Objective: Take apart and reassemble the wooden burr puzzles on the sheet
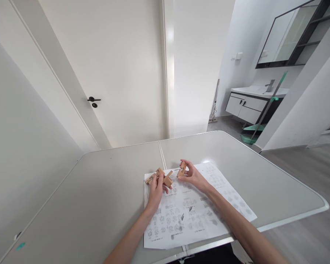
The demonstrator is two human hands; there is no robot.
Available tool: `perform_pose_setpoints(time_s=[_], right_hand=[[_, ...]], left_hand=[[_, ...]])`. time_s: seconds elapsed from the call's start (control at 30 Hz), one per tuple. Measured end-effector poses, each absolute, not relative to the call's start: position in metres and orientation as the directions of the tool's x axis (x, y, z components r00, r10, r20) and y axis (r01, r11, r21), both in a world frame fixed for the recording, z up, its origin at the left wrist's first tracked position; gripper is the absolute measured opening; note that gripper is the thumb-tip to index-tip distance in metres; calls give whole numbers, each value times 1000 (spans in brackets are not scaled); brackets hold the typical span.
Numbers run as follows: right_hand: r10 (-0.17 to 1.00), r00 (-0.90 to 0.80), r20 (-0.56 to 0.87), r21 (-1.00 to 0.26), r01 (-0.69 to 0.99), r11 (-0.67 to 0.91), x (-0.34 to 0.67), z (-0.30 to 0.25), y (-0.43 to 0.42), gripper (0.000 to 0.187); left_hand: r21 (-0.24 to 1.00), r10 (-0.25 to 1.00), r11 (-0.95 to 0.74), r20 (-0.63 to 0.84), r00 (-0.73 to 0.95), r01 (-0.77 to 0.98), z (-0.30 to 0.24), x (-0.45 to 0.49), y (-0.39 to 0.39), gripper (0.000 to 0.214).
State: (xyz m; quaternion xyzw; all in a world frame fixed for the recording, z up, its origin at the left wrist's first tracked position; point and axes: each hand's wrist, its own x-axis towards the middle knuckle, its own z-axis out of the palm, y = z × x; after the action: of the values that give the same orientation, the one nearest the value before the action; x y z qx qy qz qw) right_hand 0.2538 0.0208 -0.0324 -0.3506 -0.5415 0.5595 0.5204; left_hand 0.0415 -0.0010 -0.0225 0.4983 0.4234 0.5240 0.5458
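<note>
My left hand [157,190] is closed around a cluster of interlocking wooden puzzle pieces [168,182], with notched ends sticking out past the fingers on both sides. A short distance to the right, my right hand [193,177] pinches a single notched wooden puzzle piece [182,169] between thumb and fingers, tilted upright and apart from the cluster. Both hands are over a large white printed sheet [192,223] covered with small grey diagrams. Part of the cluster is hidden behind the left fingers.
The sheet lies on a grey folding table [104,198] with a seam down its middle and a metal rim. Behind the table stands a white door [126,73] with a black handle [94,99]. At the right are a sink cabinet [246,106] and a green dustpan [248,139].
</note>
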Motion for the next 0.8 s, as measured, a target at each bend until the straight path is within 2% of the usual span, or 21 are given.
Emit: perform_pose_setpoints(time_s=[0.13, 0.47, 0.7, 0.8], right_hand=[[958, -230, 169, -964, -241, 112, 255, -32, 21, 82], [918, -355, 177, -924, -381, 32, 250, -23, 16, 102], [915, -374, 150, -879, -475, -50, 251, -14, 12, 81], [906, -402, 130, -880, -467, -81, 252, -17, 14, 61]], left_hand=[[988, 994, -43, 57, 89, -148, -21, 42, -2, 43], [988, 995, -31, 46, 92, -153, -21, 42, -2, 43], [987, 994, -38, 54, 99, -155, -25, 41, 1, 45], [987, 991, -39, 58, 118, -158, -25, 41, 0, 43]])
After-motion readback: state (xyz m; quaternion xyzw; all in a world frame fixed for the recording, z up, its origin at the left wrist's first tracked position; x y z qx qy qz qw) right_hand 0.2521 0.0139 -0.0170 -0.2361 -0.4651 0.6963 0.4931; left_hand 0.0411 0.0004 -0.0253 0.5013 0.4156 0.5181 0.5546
